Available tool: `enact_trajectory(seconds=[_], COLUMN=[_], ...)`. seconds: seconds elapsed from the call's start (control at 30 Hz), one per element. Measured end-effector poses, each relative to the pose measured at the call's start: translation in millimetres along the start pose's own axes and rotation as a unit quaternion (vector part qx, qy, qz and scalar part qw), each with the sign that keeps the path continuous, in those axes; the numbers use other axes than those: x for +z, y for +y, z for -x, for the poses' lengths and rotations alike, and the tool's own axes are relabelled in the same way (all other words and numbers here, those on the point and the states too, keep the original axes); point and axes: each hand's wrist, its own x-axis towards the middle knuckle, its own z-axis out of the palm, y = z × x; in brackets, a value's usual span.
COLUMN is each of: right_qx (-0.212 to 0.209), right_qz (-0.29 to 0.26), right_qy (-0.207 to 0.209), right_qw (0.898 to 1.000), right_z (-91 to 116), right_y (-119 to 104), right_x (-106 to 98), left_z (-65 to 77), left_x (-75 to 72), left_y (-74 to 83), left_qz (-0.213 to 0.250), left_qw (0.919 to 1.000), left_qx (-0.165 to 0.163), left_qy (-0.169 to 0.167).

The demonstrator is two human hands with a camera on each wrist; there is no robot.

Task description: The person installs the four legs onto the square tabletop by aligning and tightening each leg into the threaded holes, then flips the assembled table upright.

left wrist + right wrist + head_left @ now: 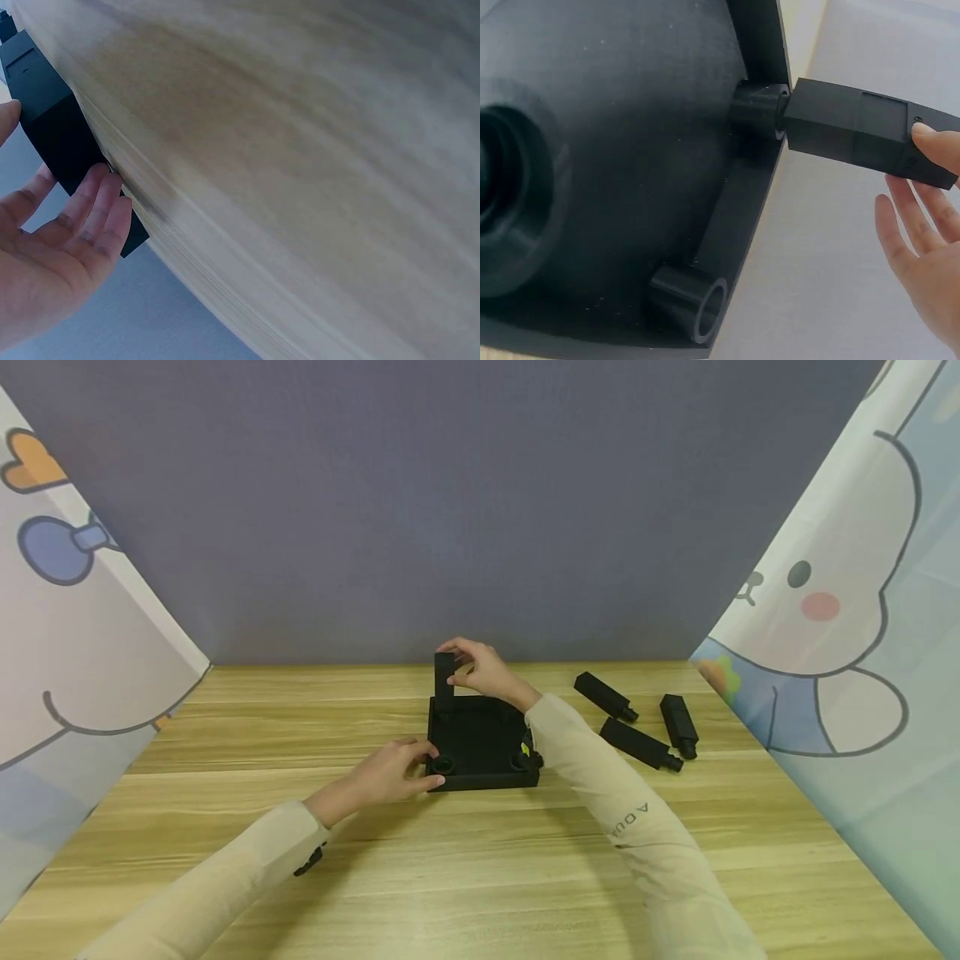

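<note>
A black square stool top lies on the table with its hollow underside up and round sockets at its corners. At its near left corner, my left hand grips the wall, fingers along one side and thumb on another. My right hand pinches the upper end of a black square leg, which stands upright at the far left corner. In the right wrist view the leg's narrow end meets a socket; how deep it sits is hidden. Another socket there has nothing in it.
On the right of the wooden table lie three loose black legs: one farther back, one nearer and one at the right. A grey panel rises behind, with printed cloths at both sides.
</note>
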Motion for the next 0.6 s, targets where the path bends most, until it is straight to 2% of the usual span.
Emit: enact_trajectory(seconds=[0.13, 0.33, 0.47, 0.6], right_qx=[0.010, -0.003, -0.009, -0.015], right_qz=[0.010, 0.016, 0.019, 0.026], right_qy=[0.022, 0.058, 0.049, 0.019], right_qw=[1.000, 0.998, 0.999, 0.999], right_z=[2.4, 5.1, 3.7, -0.6], right_y=[0.5, 4.1, 5.2, 4.3], right_x=[3.2, 9.0, 8.6, 4.8], left_z=[-0.2, 0.0, -0.2, -0.3], left_x=[0.1, 0.2, 0.4, 0.4], left_y=[-0.9, -1.3, -1.6, -1.9], left_qz=[-0.002, -0.001, 0.000, -0.001], left_qw=[1.0000, 1.0000, 1.0000, 1.0000], left_qx=[0.004, 0.006, 0.005, 0.006], left_qy=[0.002, 0.003, 0.003, 0.004])
